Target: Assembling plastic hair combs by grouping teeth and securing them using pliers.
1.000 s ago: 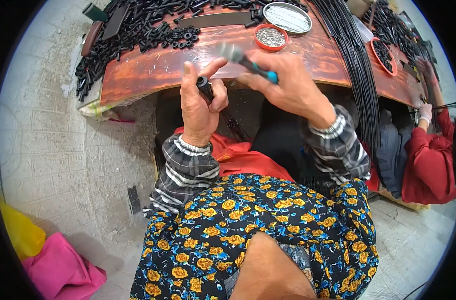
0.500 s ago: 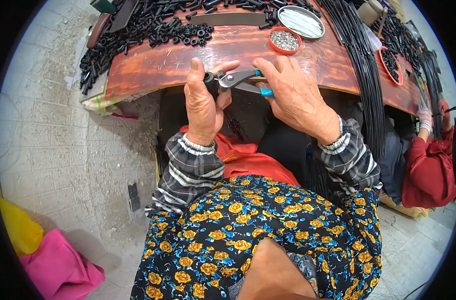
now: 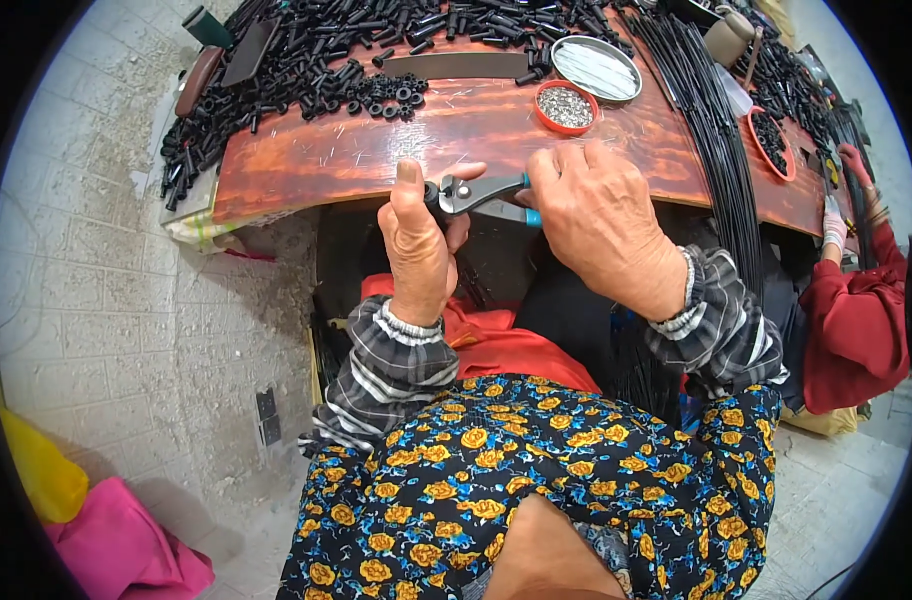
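My left hand (image 3: 417, 245) is closed around a short black tubular part (image 3: 432, 196), with the thumb upright beside it; the fingers hide most of the part. Gripped in my right hand (image 3: 601, 220) is a pair of pliers (image 3: 484, 190) with teal handle grips. The jaws touch or nearly touch the end of the black part; whether they bite on anything there is too small to tell. Both hands are just off the table's near edge, above my lap.
On the reddish wooden table (image 3: 316, 165) lie heaped black bolt-like parts (image 3: 321, 85). Behind my right hand are a red dish of small metal bits (image 3: 566, 107) and a round tin of white strips (image 3: 598, 70). Long black rods (image 3: 711, 140) overhang the edge. A co-worker's red sleeve (image 3: 856, 325) is at right.
Both my hands, with the pliers and black part, have moved a little nearer to me and slightly right. At the far right, the co-worker's hands have shifted.
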